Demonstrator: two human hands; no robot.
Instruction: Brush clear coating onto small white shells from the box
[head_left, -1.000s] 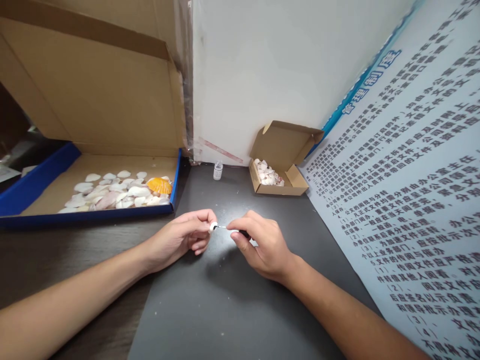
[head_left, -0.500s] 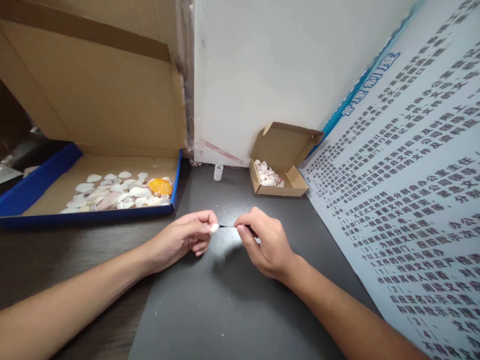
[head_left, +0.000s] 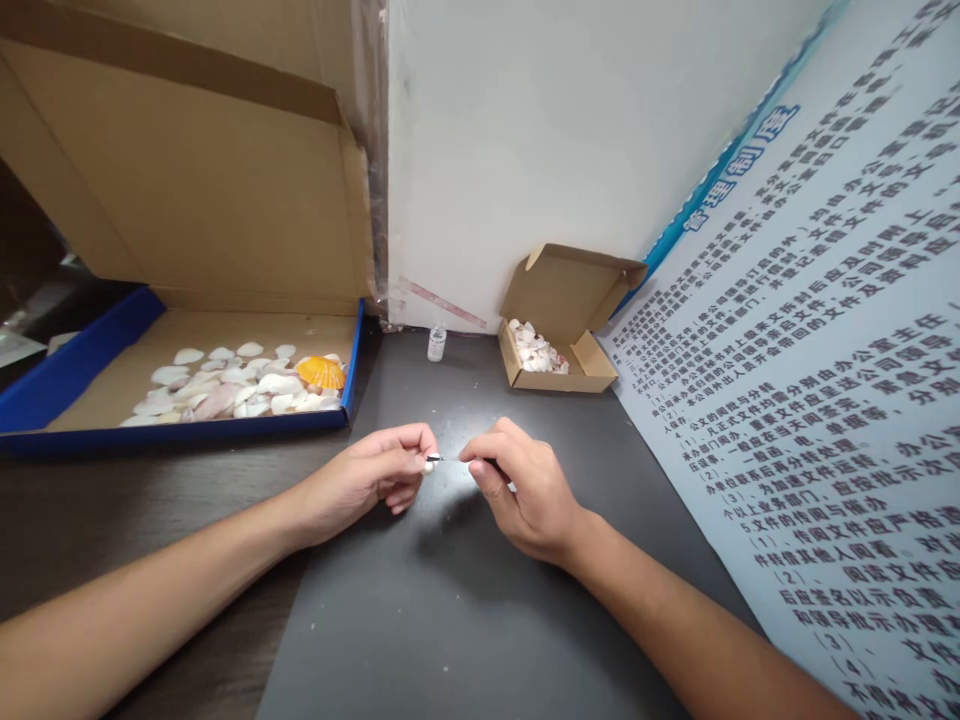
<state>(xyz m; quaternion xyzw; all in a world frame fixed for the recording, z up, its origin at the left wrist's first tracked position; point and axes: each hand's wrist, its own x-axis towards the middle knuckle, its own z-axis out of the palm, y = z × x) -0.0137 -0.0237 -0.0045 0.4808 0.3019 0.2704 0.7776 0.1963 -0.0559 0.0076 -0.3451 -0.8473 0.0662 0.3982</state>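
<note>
My left hand (head_left: 386, 468) pinches a small white seashell (head_left: 430, 467) between thumb and fingers, above the dark grey mat. From the right, my right hand (head_left: 521, 485) is closed around a thin, dark-tipped brush (head_left: 444, 459). The brush's dark tip lies across the shell, close to my left thumb. Most of the brush handle is hidden inside my right fingers. Behind the hands a small clear bottle (head_left: 436, 342) with a label stands upright on the mat.
At the left, an open blue-edged cardboard box (head_left: 225, 434) holds several white shells and one orange scallop shell (head_left: 321, 372). A smaller open brown box (head_left: 555, 382) with shells stands at the back right. A printed board (head_left: 825, 330) leans along the right side, beside a white wall (head_left: 510, 150).
My right hand has moved slightly left and down, bringing the brush tip from beside the shell to over it. The shell seems turned a little; my left hand has barely moved.
</note>
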